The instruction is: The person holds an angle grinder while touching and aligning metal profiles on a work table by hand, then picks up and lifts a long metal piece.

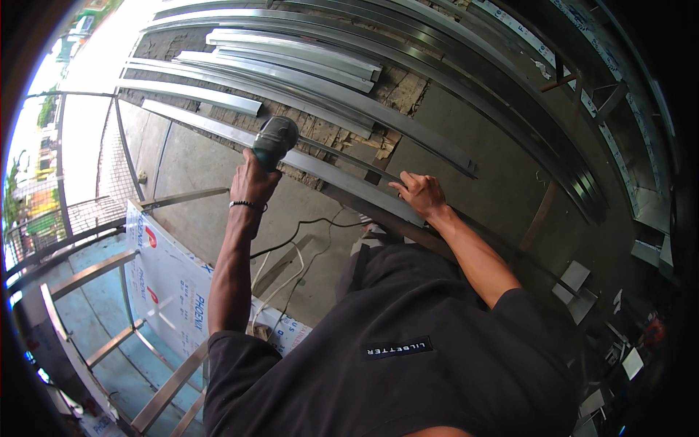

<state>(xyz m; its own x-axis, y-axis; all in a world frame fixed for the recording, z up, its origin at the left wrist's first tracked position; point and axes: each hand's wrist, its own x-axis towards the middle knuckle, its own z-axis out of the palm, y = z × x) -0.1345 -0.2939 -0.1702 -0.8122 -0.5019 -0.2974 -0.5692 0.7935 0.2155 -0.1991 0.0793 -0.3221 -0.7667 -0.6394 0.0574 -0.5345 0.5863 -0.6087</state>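
My left hand (253,180), with a beaded band at its wrist, is closed round an angle grinder (276,137) with a dark green body and a black head. The grinder is over a long silver metal profile (342,180) lying crosswise in front of me; its contact point is hidden. A thin dark metal bar (338,154) runs beside that profile from near the grinder toward my right hand (421,194). The fingers of my right hand are curled at the bar's right end, above the profile.
Several long metal profiles (291,54) lie beyond on worn wooden boards (400,91). A black cord (298,231) crosses the floor below the work. At left stand a metal frame (109,273) and a film-covered sheet (171,273). Metal offcuts (575,277) lie at right.
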